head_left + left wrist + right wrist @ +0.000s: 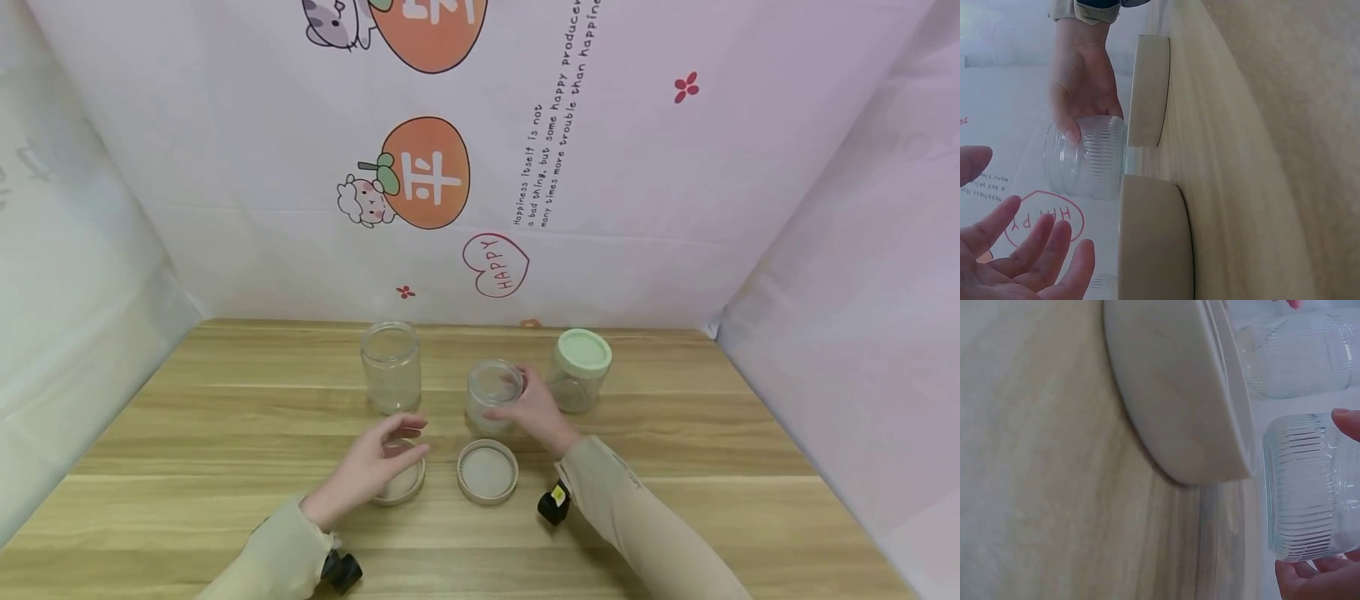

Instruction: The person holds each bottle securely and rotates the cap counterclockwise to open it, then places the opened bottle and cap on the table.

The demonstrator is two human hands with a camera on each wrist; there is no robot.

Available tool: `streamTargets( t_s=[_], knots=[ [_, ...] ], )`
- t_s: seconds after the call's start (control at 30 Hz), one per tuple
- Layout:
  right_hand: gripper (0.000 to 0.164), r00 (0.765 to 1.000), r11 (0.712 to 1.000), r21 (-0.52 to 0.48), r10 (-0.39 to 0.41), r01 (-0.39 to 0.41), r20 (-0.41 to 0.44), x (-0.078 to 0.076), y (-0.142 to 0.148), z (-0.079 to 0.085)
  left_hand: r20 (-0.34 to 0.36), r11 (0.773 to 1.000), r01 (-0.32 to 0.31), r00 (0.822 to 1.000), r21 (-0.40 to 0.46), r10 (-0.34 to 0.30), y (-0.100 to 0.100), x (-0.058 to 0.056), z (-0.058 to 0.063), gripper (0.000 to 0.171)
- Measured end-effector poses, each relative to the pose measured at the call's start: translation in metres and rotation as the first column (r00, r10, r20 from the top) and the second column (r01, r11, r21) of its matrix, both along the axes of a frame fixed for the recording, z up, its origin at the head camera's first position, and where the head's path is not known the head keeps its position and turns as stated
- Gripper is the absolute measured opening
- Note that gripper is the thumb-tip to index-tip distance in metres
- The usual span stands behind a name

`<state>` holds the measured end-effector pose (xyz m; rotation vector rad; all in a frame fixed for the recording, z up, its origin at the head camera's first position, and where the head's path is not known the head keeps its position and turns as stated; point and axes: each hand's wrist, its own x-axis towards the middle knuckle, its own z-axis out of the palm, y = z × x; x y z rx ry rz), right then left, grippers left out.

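My right hand grips a short clear ribbed jar without a lid, thumb on the near side and fingers round its right. In the right wrist view the same jar stands upright between thumb and fingers; whether its base touches the table I cannot tell. My left hand hovers with spread, slightly bent fingers over a beige lid, partly hiding it, and holds nothing. Just in front of the gripped jar a second beige lid lies on the table with its inner side up.
A taller clear jar without a lid stands at the back left. At the back right is a clear jar with a pale green lid, close behind my right hand. White printed cloth borders the wooden table at back and sides.
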<state>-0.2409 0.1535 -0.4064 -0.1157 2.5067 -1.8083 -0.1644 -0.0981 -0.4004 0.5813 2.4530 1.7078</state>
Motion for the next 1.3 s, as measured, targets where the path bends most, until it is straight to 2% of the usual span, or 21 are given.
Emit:
streamTargets(
  t_s=[0.27,0.67,1.03,1.3],
  knots=[
    [0.088,1.0,0.997,0.07,-0.012,0.013,-0.007,-0.011,-0.004,-0.005,0.001,1.0,-0.01,1.0,-0.004,0.01,0.002,0.001,0.001,0.04],
    [0.087,0.999,0.991,0.121,-0.051,0.05,0.005,-0.018,-0.008,-0.005,0.003,1.0,-0.014,1.0,0.009,0.014,0.0,0.001,0.001,0.039],
    [0.09,1.0,0.982,0.188,0.007,-0.005,-0.01,-0.02,-0.009,-0.009,-0.01,1.0,-0.022,1.0,0.002,0.022,0.002,0.001,0.003,0.036],
    [0.102,0.999,0.987,0.153,0.04,-0.037,-0.017,-0.019,-0.005,-0.004,-0.019,0.999,-0.027,0.999,-0.017,0.026,0.006,0.001,0.005,0.034]
  ],
)
